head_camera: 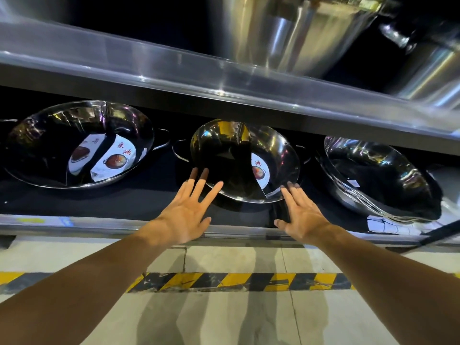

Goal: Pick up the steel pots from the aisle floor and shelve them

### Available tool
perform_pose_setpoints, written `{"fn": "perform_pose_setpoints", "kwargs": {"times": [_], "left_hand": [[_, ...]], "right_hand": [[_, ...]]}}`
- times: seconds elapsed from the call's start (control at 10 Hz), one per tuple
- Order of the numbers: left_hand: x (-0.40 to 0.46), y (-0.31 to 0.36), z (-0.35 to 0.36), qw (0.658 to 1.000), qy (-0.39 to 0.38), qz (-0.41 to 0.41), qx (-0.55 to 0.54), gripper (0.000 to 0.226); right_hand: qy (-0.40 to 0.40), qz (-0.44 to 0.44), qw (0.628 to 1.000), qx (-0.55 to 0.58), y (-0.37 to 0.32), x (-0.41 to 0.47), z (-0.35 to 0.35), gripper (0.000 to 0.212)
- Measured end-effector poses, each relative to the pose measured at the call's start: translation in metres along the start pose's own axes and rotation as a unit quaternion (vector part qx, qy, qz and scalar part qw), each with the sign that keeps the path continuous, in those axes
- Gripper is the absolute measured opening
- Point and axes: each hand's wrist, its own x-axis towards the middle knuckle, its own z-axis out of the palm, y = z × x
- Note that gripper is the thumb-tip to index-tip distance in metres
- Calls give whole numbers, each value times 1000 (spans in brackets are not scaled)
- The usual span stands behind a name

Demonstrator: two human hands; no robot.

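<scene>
While both hands, left [183, 215] and right [302, 216], lay spread and empty by the pot [245, 161]: stiff, slick steel, probably light, best taken by rim or side loops.

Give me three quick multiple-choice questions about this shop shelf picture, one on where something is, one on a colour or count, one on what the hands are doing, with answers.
1. Where does the middle divided pot sit?
A. On the aisle floor
B. On the lower shelf, between two other pots
C. On the upper shelf

2. What colours is the striped floor tape?
A. Red and white
B. Blue and green
C. Yellow and black

3. What state are the hands in?
A. Both open, fingers spread
B. Both closed in fists
C. One carrying a lid

Answers:
1. B: it rests on the lower shelf, with the left pot and the right stack of pots on either side.
2. C: yellow and black diagonal bands show.
3. A: the left hand and right hand are open at the pot's near rim, gripping nothing.
</scene>
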Motion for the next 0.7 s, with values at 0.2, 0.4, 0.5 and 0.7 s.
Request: {"fn": "perform_pose_setpoints", "kwargs": {"times": [0.2,0.4,0.5,0.7], "left_hand": [[10,-6,-4,992,-35,-5,-122,82],[16,-13,-8,984,-68,-8,-163,79],[16,-12,-9,986,-61,-13,-152,77],[-2,-26,-24,996,17,-21,-83,72]], "right_hand": [[-10,23,999,-22,-3,1,-3,106],[-9,28,999,-15,-5,-3,-5,99],[-12,24,1000,-1,-5,-5,-10,91],[88,-51,995,11,-25,-1,-39,78]]}}
